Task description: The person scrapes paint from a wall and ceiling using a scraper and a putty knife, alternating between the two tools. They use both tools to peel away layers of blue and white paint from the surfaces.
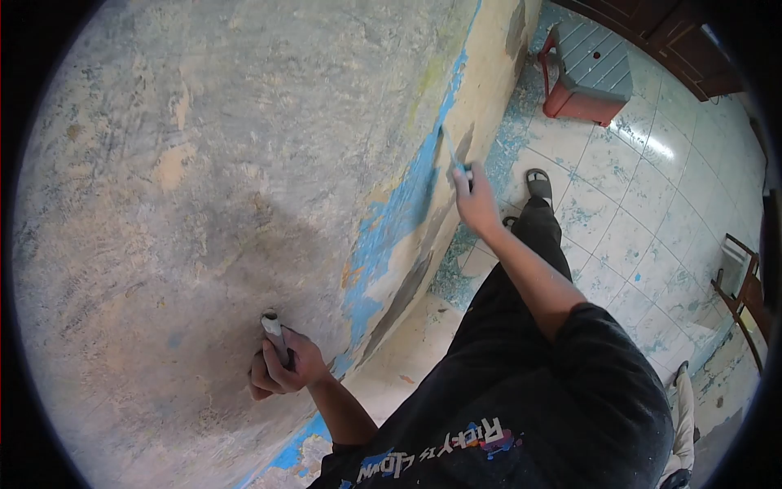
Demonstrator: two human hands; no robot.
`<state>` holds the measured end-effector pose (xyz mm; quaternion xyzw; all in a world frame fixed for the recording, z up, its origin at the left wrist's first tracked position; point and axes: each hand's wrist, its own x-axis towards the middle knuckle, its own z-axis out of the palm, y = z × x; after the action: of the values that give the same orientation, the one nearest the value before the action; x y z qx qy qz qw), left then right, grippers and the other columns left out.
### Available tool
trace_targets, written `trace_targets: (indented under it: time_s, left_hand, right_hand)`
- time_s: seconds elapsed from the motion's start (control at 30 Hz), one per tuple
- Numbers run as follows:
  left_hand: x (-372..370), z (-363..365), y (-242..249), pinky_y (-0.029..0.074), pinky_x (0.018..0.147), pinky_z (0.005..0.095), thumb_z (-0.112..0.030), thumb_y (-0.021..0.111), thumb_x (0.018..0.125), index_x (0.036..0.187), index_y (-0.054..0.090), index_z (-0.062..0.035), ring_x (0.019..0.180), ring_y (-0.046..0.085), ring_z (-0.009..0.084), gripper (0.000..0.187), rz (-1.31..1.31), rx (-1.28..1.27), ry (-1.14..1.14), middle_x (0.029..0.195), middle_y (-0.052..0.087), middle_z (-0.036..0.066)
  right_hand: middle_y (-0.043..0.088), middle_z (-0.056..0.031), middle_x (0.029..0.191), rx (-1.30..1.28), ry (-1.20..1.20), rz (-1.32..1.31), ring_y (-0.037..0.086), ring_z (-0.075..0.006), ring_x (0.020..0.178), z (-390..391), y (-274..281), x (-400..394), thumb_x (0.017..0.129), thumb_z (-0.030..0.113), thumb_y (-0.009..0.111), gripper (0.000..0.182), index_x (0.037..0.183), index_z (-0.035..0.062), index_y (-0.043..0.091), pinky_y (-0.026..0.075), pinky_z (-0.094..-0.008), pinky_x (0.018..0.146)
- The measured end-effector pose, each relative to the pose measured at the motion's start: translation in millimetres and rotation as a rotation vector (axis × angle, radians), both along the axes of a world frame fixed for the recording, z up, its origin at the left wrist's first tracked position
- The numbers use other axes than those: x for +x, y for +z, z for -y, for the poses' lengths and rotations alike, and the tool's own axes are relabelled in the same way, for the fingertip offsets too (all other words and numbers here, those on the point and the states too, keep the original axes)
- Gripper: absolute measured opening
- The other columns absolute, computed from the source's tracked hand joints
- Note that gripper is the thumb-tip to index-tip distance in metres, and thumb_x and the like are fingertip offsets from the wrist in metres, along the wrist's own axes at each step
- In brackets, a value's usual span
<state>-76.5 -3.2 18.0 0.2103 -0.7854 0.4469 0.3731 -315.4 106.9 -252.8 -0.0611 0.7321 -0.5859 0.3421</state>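
My right hand (475,198) is closed around the end of a thin, light-blue scraper (451,150). Its narrow tip meets the wall (195,204) at a strip of bright blue paint (411,191). Lower down on the left, the fingers of my left hand (287,364) wrap round a short grey-white tube-shaped handle (275,332), with its dark round end pointing up. That hand is close over the bare grey plaster, and the far end of the handle is hidden behind my fingers. Patches of blue and cream paint run along the wall's corner.
Blue paint flakes are scattered over the tiled floor (586,196). A grey-and-red plastic stool (590,69) stands near the wall, below dark wooden cabinets (684,41). On the right is a wooden chair (745,293); another person's light-trousered leg (684,416) shows lower down.
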Motion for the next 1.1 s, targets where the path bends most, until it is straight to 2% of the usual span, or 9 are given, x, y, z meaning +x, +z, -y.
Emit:
trace_targets:
  time_s: [0.17,0.27,0.37,0.47,0.57,0.67,0.77,0.87,1.1]
  left_hand:
    - [-2,3,0,0.033,0.078,0.0404,-0.031,0.08,0.082,0.097,0.069,-0.012,0.089,0.046,0.0229,0.026,0.002,-0.012,0.001,0.087,0.06,0.001]
    - [-3,-1,0,0.033,0.079,0.0404,-0.031,0.08,0.083,0.096,0.069,-0.0118,0.089,0.046,0.0226,0.026,-0.012,0.004,-0.006,0.087,0.06,0.001]
    - [-6,0,-1,0.033,0.079,0.0404,-0.031,0.08,0.083,0.095,0.069,-0.0113,0.088,0.047,0.0225,0.026,-0.02,0.004,-0.006,0.086,0.06,0.001]
    - [-3,2,-1,0.033,0.079,0.0406,-0.032,0.08,0.083,0.095,0.069,-0.0108,0.087,0.048,0.0227,0.027,-0.007,-0.014,0.012,0.086,0.061,0.001]
    - [-2,1,-1,0.033,0.079,0.0403,-0.031,0.08,0.083,0.096,0.069,-0.0108,0.087,0.048,0.0227,0.026,-0.006,-0.009,0.009,0.086,0.061,0.001]
    - [-6,-2,0,0.033,0.08,0.04,-0.03,0.08,0.083,0.096,0.069,-0.0112,0.087,0.048,0.0224,0.026,-0.014,0.004,-0.015,0.086,0.061,0.001]
    - [-8,0,0,0.033,0.08,0.0402,-0.031,0.08,0.082,0.097,0.068,-0.0112,0.087,0.048,0.0222,0.027,-0.015,-0.004,-0.014,0.086,0.061,0.0]
    - [-4,3,1,0.033,0.081,0.0408,-0.031,0.081,0.082,0.098,0.068,-0.0111,0.087,0.048,0.0224,0.028,0.005,-0.012,-0.009,0.086,0.061,0.0]
    - [-3,0,-1,0.032,0.08,0.0407,-0.03,0.081,0.082,0.098,0.068,-0.0116,0.088,0.047,0.0224,0.028,-0.007,-0.003,0.015,0.087,0.06,0.0]
  right_hand:
    - [0.064,-0.0265,0.088,-0.058,0.037,-0.079,0.064,-0.0473,0.085,-12,0,58,0.101,0.033,0.053,0.035,0.115,0.0006,0.052,0.05,-0.0494,0.074]
    - [0.063,-0.0266,0.087,0.017,-0.017,-0.047,0.063,-0.0479,0.085,7,-18,-5,0.1,0.034,0.053,0.036,0.116,0.0008,0.05,0.049,-0.0491,0.074]
    - [0.062,-0.0262,0.086,-0.018,-0.037,0.01,0.064,-0.0453,0.082,8,-14,-27,0.1,0.033,0.053,0.036,0.113,0.0003,0.05,0.049,-0.048,0.072]
    - [0.061,-0.0239,0.082,-0.067,0.03,-0.013,0.064,-0.04,0.076,-9,-4,40,0.101,0.033,0.052,0.034,0.109,-0.0003,0.05,0.048,-0.0465,0.068]
    - [0.06,-0.023,0.08,-0.068,0.014,0.043,0.063,-0.0382,0.074,-7,3,42,0.101,0.033,0.053,0.034,0.109,0.0001,0.049,0.047,-0.0467,0.068]
    - [0.059,-0.0225,0.078,-0.136,-0.092,0.111,0.061,-0.0403,0.073,18,-31,-18,0.1,0.034,0.053,0.035,0.113,0.0009,0.049,0.047,-0.0471,0.068]
    - [0.061,-0.0244,0.082,-0.038,-0.055,-0.022,0.063,-0.0418,0.078,8,-18,0,0.1,0.034,0.054,0.035,0.111,0.0008,0.05,0.048,-0.0464,0.069]
    - [0.064,-0.0256,0.088,-0.048,0.094,0.017,0.066,-0.0426,0.084,-14,7,48,0.1,0.034,0.054,0.035,0.11,0.0005,0.05,0.049,-0.0463,0.072]
    - [0.065,-0.0274,0.09,-0.017,-0.004,-0.01,0.065,-0.0473,0.087,2,-7,-17,0.099,0.033,0.055,0.036,0.117,0.0016,0.051,0.05,-0.0495,0.076]
